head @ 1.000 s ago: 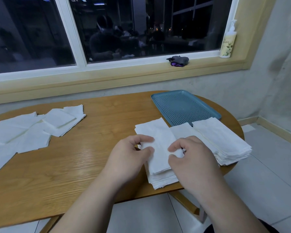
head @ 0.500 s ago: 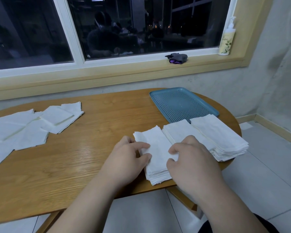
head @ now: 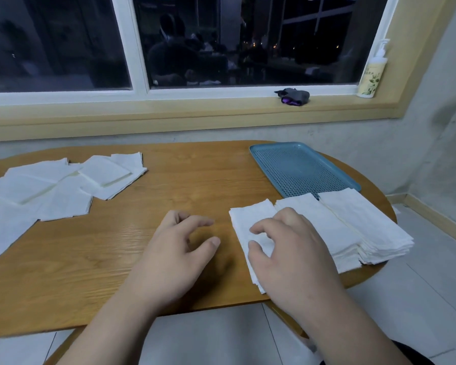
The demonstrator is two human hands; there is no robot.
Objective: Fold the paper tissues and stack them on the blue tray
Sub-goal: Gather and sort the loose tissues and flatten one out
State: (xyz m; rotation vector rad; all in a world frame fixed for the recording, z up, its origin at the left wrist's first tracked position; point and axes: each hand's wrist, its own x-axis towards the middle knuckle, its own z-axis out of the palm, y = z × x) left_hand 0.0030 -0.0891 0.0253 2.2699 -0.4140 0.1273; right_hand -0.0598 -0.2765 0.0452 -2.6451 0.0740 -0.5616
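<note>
The table [head: 190, 185] across the middle is varnished wood with glossy grain. The blue tray [head: 300, 169], right of centre, is matt, perforated plastic. The paper tissues [head: 334, 222] just below it look soft, matt and faintly textured.

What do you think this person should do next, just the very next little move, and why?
Probably lift the nearest folded tissue stack, where the right hand rests with curled fingers, toward the blue tray, whose mesh looks bare. The left hand hovers empty beside it, free to help.
</note>
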